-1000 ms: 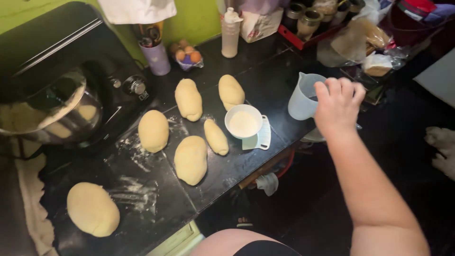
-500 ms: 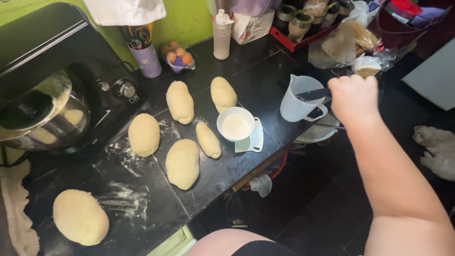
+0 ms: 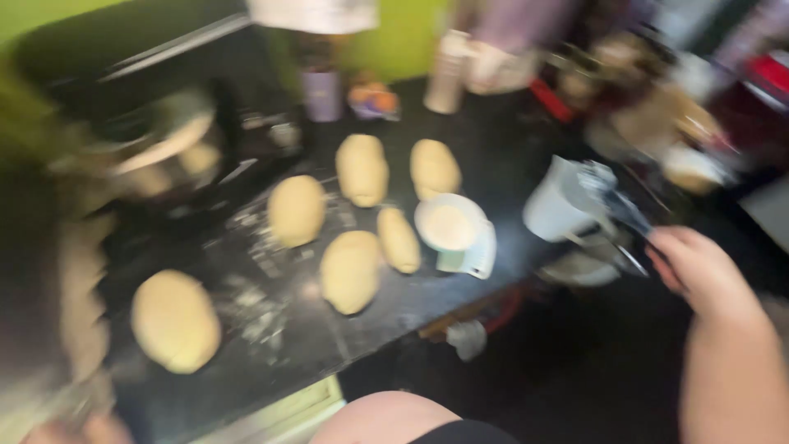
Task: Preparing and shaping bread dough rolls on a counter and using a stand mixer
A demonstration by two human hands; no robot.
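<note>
A: Right hand (image 3: 699, 271)?

B: At the bench's (image 3: 493, 156) right end, just off its front edge. The fingers (image 3: 667, 256) are curled shut around a dark, thin utensil (image 3: 629, 226). Blur hides what kind of tool it is; its far end lies over or in the white jug (image 3: 559, 201).

A: Jug position?

B: Upright near the front edge, right part of the bench. A pale shallow dish (image 3: 579, 267) sits just in front of it, partly over the edge as far as I can tell.

A: Left hand?

B: Only a blurred bit of what may be the left hand (image 3: 78, 427) shows at the bottom left corner of the view. Cannot tell whether its fingers are open or closed.

A: Dough?

B: Six shaped dough loaves (image 3: 362, 168) on the dark floured bench. Two side by side toward the back, one to their left, two nearer the front edge, and one large one alone at the front left. All apart, except the small middle pair, which lie just beside each other.

A: Anything else?

B: A small white bowl (image 3: 450, 224) of pale powder sits on a light card, just right of the small loaves, between them and the jug. A stand mixer with a metal bowl (image 3: 164, 156) is at the back left corner. A purple cup (image 3: 322, 94) and a white bottle (image 3: 448, 78) stand along the back edge. Clutter at the far right is too blurred to name.
</note>
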